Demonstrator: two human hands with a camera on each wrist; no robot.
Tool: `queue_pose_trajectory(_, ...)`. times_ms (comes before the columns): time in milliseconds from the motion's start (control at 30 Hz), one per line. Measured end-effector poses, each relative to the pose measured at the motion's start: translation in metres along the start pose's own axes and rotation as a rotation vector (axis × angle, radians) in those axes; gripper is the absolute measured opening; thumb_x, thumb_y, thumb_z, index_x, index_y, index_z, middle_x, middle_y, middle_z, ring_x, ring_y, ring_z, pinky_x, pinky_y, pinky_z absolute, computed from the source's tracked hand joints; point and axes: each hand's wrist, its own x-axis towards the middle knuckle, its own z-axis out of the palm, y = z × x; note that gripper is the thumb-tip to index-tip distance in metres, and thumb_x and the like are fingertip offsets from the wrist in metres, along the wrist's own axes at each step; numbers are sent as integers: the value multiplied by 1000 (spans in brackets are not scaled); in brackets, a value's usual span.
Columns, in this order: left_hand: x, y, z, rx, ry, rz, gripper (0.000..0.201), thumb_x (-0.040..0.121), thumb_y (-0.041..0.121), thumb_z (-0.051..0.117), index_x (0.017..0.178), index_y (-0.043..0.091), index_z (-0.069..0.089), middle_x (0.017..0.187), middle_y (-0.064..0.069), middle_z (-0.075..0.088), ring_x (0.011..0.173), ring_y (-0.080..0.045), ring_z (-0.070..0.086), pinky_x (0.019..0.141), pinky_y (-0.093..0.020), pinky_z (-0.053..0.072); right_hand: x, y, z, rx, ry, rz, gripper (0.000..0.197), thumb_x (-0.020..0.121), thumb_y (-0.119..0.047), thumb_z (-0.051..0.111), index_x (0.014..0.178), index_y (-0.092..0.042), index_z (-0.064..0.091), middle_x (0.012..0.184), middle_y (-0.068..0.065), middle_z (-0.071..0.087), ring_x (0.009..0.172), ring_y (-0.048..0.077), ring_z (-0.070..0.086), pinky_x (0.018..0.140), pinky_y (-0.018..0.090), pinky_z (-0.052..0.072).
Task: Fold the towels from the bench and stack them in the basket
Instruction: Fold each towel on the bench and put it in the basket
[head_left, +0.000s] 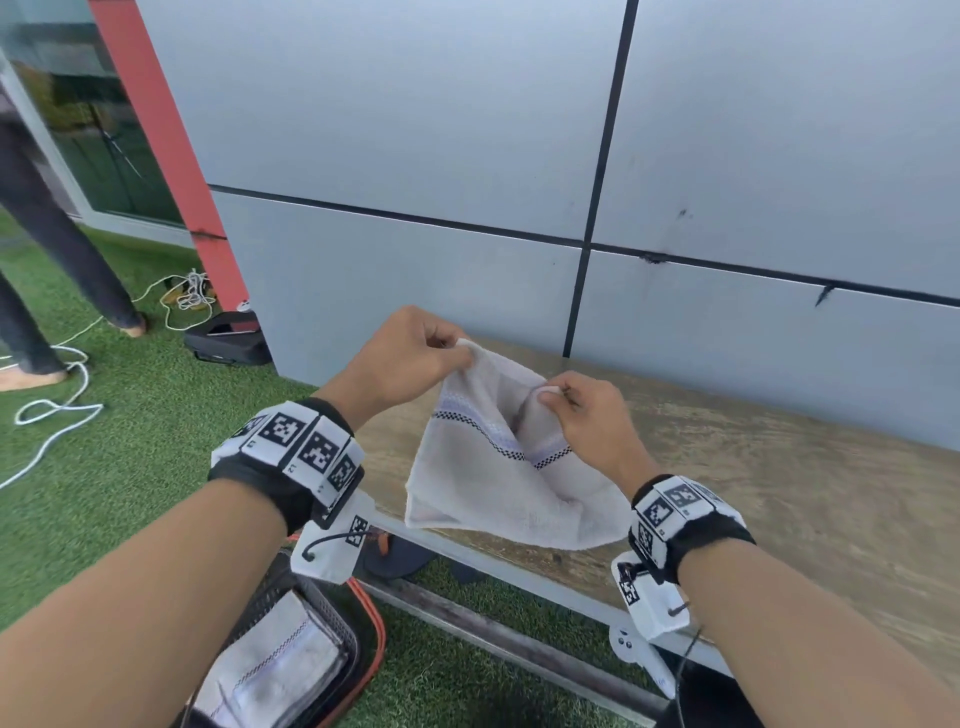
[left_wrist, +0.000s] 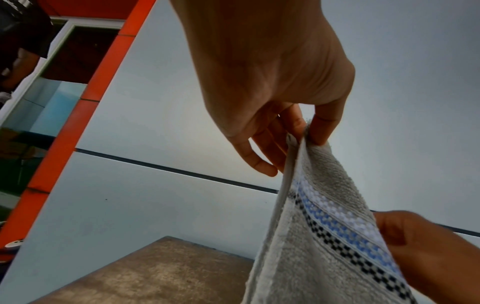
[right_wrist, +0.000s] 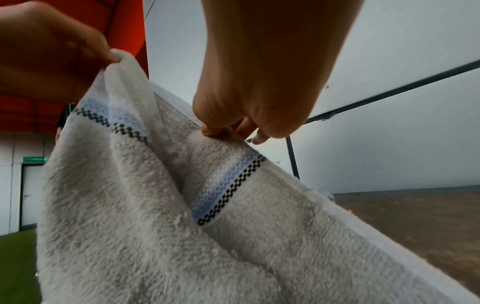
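A: Obs. — the towel (head_left: 498, 467) hangs in the air over the near edge of the desk (head_left: 779, 467). Your left hand (head_left: 402, 358) pinches one top corner; your right hand (head_left: 592, 415) pinches the edge beside the other corner. Both sets of fingers are clamped on cloth, none spread.

B: Step in hand?

A: Judged: opening the towel out for its first fold. The top edge sags between your hands and a deep crease runs down the middle. Draw the hands apart until the striped band (head_left: 498, 447) lies straight, then lower the cloth flat on the desk before you fold. Keep the pinch right at the hem; a grip further in would bunch the pile.

B: Risk?

A: The lower hem droops past the desk's front rail. If you fold in the air, the corners may not meet.

B: View differences?

A: The head view alone shows the basket (head_left: 363, 639) on the grass at lower left, with a folded towel (head_left: 275, 670) already in it. The left wrist view shows thumb and forefinger nipping the hem while the other fingers (left_wrist: 262, 162) hang free below, which the head view hides. The right wrist view shows the middle crease and the split in the band from below; whether the right fingers hold one layer or two, I cannot tell.
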Motion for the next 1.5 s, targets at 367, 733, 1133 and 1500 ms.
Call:
queue_pose_trajectory(367, -8, -25, -3, 43, 133, -41, 35, 87, 8, 64, 65, -14, 47, 61, -7, 31, 56, -14, 25, 49, -23, 20, -22, 10, -22, -206, -192, -101, 4, 94, -16, 66, 91, -18, 67, 72, -14, 56, 62, 5, 50, 60, 25, 39)
queue_pose_trajectory(733, -36, -81, 3, 106, 99, -247, 37, 87, 12, 65, 57, 9, 45, 54, -1, 30, 46, -10, 23, 47, -24, 22, -70, 43, -21, -326, -337, 123, 21, 95, -23, 64, 78, -23, 51, 77, -5, 58, 65, 11, 48, 58, 25, 35)
queue_pose_trajectory(1133, -55, -113, 1, 229, 138, -398, 47, 85, 15, 66, 49, 18, 36, 44, 9, 29, 45, -12, 26, 48, -23, 23, -77, 47, -8, -74, -165, 215, 20, 101, -24, 57, 81, -20, 54, 59, -6, 47, 50, 6, 35, 50, 19, 31)
queue_pose_trajectory(1500, -55, -119, 1, 214, 113, -414, 47, 85, 15, 65, 47, 20, 38, 44, 8, 32, 46, -13, 29, 53, -27, 26, -76, 48, -7, -11, -62, 334, 17, 97, -15, 63, 83, -10, 53, 58, -10, 46, 44, 6, 33, 46, 20, 32)
